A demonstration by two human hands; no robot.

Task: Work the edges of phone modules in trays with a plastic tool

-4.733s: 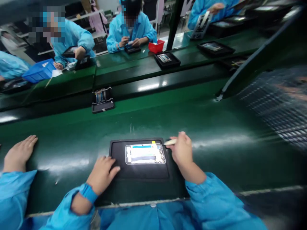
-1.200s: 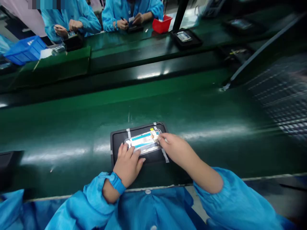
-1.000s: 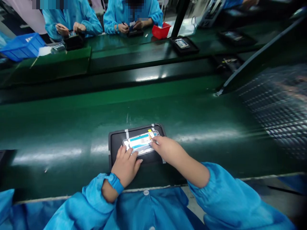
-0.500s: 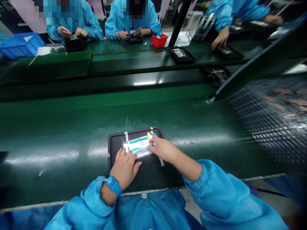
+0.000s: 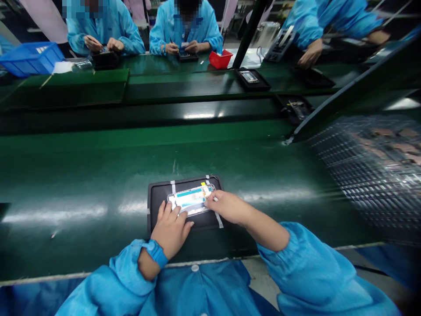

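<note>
A phone housing (image 5: 192, 197), bright white with blue strips, lies slightly tilted on a black tray (image 5: 158, 188) with pale tape strips on its rim. My left hand (image 5: 171, 230), a blue band at its wrist, rests with fingers spread and tips on the housing's left end. At the right end my right hand (image 5: 226, 206) is closed, thumb and fingertips drawn together against the housing. What is between those fingertips, if anything, is too small to tell. A small yellow tab (image 5: 203, 184) sticks up at the housing's upper edge.
A green bench (image 5: 98, 175) spreads around the tray. Stacked clear plastic trays (image 5: 371, 175) stand at right beside a slanted dark post (image 5: 342, 92). Across the line, co-workers in blue handle black trays; a red bin (image 5: 220, 59) and blue crate (image 5: 31, 59) sit there.
My right hand has drawn slightly right, its fingers closing more tightly together. My left hand stays on the housing. At far right, a co-worker's hand has shifted over its tray.
</note>
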